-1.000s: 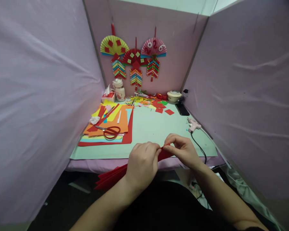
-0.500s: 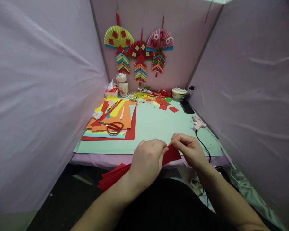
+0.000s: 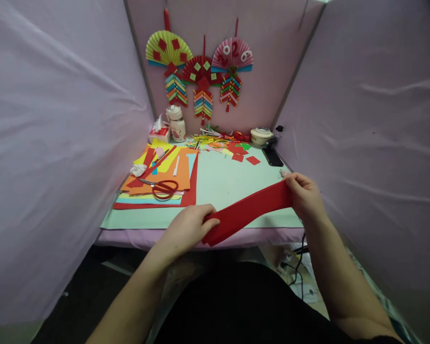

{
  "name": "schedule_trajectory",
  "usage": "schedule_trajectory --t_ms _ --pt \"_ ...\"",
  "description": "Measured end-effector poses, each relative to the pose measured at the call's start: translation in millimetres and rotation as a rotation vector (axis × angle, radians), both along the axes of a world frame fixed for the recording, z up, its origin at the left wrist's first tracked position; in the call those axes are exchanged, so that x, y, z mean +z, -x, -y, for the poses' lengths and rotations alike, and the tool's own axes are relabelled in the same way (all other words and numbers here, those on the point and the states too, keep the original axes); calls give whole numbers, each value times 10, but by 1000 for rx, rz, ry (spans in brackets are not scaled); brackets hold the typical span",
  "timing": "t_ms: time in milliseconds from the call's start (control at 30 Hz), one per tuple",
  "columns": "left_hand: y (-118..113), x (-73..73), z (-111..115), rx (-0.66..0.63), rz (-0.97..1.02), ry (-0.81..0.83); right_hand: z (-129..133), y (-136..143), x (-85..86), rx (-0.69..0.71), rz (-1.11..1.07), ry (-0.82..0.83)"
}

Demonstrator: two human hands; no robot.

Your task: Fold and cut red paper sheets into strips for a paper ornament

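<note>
A folded strip of red paper (image 3: 251, 210) stretches between my hands above the table's front edge, its right end higher than its left. My left hand (image 3: 191, 225) pinches the lower left end, thumb on top. At the upper right end my right hand (image 3: 304, 193) grips the paper between thumb and fingers. Left of the strip, red-handled scissors (image 3: 165, 189) lie on a stack of coloured paper, orange sheet (image 3: 179, 179) near the top, with a white pen (image 3: 176, 166) beside them.
Along the back of the table (image 3: 222, 179) are a tissue box (image 3: 159, 134), a white bottle (image 3: 177, 125), paper scraps (image 3: 209, 142), a lidded bowl (image 3: 261, 137) and a phone (image 3: 272, 156). Paper fans (image 3: 168, 48) hang on the back wall. A black cable (image 3: 298, 267) hangs at the right.
My hands have moved apart, the left to the left and the right up and right. The red paper, earlier partly behind my left arm with its folds fanned, now spans between them.
</note>
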State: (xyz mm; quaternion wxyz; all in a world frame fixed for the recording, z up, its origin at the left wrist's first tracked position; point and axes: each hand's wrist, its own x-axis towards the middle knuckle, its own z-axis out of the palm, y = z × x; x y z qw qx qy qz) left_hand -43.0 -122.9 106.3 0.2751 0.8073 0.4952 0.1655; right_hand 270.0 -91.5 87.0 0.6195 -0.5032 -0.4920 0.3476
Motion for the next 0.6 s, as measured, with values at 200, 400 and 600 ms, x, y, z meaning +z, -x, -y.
schedule_trajectory --t_ms 200,400,600 --pt "106 -124 -247 92 219 -50 -132 -215 -229 5 22 -49" --pt "24 -216 -339 176 165 -383 -141 -357 -281 71 385 -138" --pt "-30 -578 -501 47 -41 -631 -143 -288 -623 -55 908 -349"
